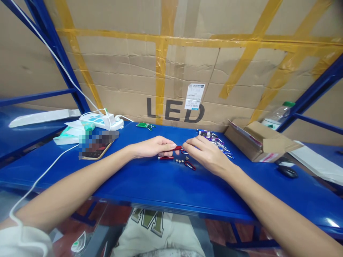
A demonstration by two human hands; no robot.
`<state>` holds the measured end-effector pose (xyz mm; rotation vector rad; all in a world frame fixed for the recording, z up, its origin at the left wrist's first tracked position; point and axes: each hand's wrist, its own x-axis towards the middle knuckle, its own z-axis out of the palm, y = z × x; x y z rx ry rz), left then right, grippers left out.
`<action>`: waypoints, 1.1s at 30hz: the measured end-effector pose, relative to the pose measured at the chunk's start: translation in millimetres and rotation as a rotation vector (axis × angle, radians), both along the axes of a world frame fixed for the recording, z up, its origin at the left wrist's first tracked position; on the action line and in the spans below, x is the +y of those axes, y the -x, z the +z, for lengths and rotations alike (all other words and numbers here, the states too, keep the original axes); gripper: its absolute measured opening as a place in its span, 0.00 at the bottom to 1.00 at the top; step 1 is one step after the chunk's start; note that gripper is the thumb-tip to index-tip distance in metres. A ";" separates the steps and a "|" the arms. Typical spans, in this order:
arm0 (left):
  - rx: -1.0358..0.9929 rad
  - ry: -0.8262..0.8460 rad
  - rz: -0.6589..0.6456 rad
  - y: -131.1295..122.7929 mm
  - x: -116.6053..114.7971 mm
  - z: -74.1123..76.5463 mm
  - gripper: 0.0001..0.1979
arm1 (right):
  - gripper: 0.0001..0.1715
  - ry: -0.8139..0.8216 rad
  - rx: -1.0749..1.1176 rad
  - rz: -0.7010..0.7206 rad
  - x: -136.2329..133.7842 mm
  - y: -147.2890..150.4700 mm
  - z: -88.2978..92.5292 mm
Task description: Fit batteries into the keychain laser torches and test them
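Observation:
My left hand [160, 146] pinches the left part of a small red flashlight tube [178, 147]. At its right end my right hand [205, 151] is closed on the same flashlight, its fingers partly hiding that end. Just below the right fingers a dark carabiner clip [184, 151] shows. Under my left hand a second red tube [165, 158] lies on the blue table [160, 185]. Several small silver button cells [179, 161] sit to its right, beside a red carabiner [190, 165].
Blue and purple flashlights with clips [214, 137] lie behind my right hand, green ones [145, 126] at the back. An open cardboard box [257, 139] and a black mouse [287, 171] are right; a phone [98, 151] and a power strip [103, 121] are left.

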<state>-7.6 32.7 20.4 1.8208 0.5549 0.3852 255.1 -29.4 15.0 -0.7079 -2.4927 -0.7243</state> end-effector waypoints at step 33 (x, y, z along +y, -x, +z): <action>0.073 -1.020 0.169 -0.3 2.6 -12.9 0.17 | 0.08 0.492 0.471 -0.002 10.0 6.3 -9.9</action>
